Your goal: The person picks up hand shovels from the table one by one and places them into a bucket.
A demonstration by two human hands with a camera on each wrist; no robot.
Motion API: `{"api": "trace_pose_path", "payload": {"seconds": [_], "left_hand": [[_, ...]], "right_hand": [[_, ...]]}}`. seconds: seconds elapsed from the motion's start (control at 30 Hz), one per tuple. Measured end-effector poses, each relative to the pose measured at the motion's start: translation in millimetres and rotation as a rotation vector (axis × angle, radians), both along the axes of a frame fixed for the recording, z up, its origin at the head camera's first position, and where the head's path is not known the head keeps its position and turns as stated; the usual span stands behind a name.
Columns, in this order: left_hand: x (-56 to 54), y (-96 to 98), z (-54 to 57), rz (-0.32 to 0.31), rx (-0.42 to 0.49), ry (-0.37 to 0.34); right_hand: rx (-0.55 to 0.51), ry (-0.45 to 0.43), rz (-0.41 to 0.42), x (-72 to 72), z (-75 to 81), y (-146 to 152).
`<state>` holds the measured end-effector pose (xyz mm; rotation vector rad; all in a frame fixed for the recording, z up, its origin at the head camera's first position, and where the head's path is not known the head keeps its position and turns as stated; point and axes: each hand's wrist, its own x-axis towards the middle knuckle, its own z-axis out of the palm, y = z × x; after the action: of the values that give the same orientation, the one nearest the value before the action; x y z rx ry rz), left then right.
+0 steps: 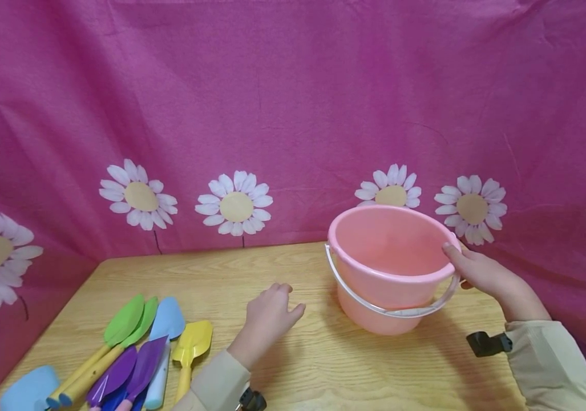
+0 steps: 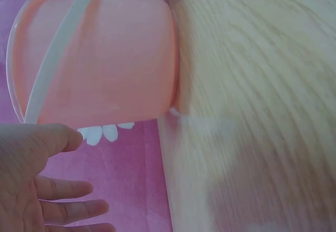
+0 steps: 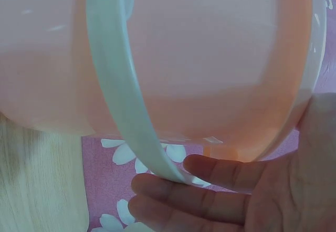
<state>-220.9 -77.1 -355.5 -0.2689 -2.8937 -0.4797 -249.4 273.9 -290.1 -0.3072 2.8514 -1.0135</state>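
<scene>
A pink plastic bucket with a white carrying handle stands over the right half of the table, its mouth tipped a little toward the camera. My right hand grips its rim on the right, thumb on top and fingers beneath the edge. In the right wrist view, those fingertips lie beside the lower end of the handle. Left of the bucket, my left hand hovers with nothing in it. Its fingers are spread and relaxed in the left wrist view, apart from the bucket.
Toy shovels lie in a heap at the table's left front: green, purple, light blue and yellow. Another light blue blade is at the far left. A magenta curtain with daisies hangs behind the wooden table.
</scene>
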Motion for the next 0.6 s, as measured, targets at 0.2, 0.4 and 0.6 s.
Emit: {"api": "trace_pose_path", "payload": {"seconds": [0.2,0.4,0.6], "left_hand": [[2.2,-9.2,-5.8,0.023,-0.032,0.004],[6.2,-22.7,-10.6,0.050,-0.054,-0.039],[10.5,-34.4,-13.5,0.076,-0.076,-0.077]], "right_hand": [[-0.015,0.016,-0.001,0.2,-1.7,0.3],[-0.014,0.009,0.004,-0.2,-1.5,0.0],[-0.020,0.024,0.007,-0.1,-2.1,-0.2]]}}
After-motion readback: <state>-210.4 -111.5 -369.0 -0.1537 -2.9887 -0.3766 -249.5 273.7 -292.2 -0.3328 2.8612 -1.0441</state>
